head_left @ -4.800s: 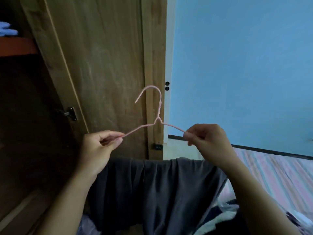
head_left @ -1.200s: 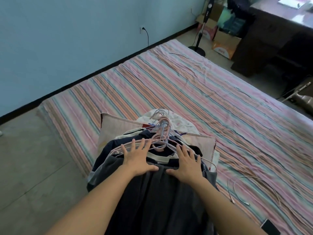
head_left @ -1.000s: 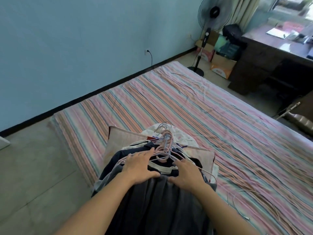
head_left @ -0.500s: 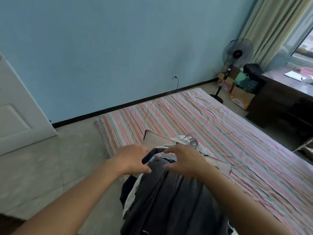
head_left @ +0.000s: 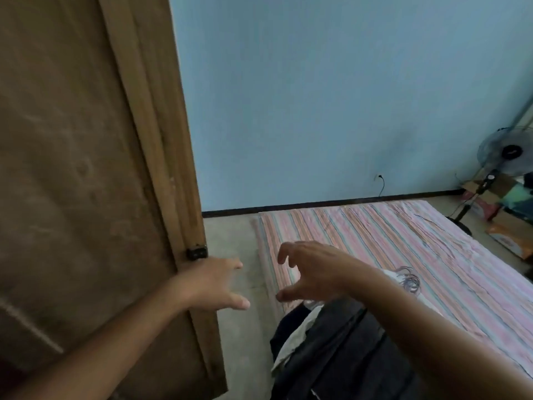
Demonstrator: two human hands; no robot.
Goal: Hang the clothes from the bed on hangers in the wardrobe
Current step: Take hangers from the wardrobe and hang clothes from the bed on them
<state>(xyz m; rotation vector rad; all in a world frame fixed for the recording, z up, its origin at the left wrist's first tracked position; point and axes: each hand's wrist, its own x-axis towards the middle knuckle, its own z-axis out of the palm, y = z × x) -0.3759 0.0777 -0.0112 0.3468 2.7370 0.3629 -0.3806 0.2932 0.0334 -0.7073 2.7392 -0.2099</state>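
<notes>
— Both hands have come off the pile. A second ago they lay flat on the dark top garment and the hangers; now they're up in the air.

— Holding anything?

— Nothing that I can see. The left hand (head_left: pixel 215 281) is spread, fingers straight, out in front of the edge of the wooden wardrobe door (head_left: pixel 86 183), near the small dark hinge (head_left: pixel 197 252). Whether it touches the wood I can't tell. The right hand (head_left: pixel 310 272) hangs over the near corner of the striped bedsheet (head_left: pixel 403 246), thumb and fingers loosely curled and apart, with a clear gap between them.

— So where are the clothes?

— Still on the bed. The heap of clothes (head_left: pixel 340 350) sits below the right forearm at the bed's near edge, dark grey on top with a pale layer showing at its left side. The bunch of pinkish hanger hooks (head_left: pixel 409 280) pokes out beyond the forearm, further up the bed.

— And the head has swung round?

— Yes, from the bed toward the wardrobe; the door now fills the left of the view, with the standing fan (head_left: pixel 501 157) far off in the corner.

— Meaning?

— My guess: the garments on the heap are on their hangers but none is being carried over at present. The inside of the wardrobe isn't visible, so how many already hang there I can't say.
</notes>
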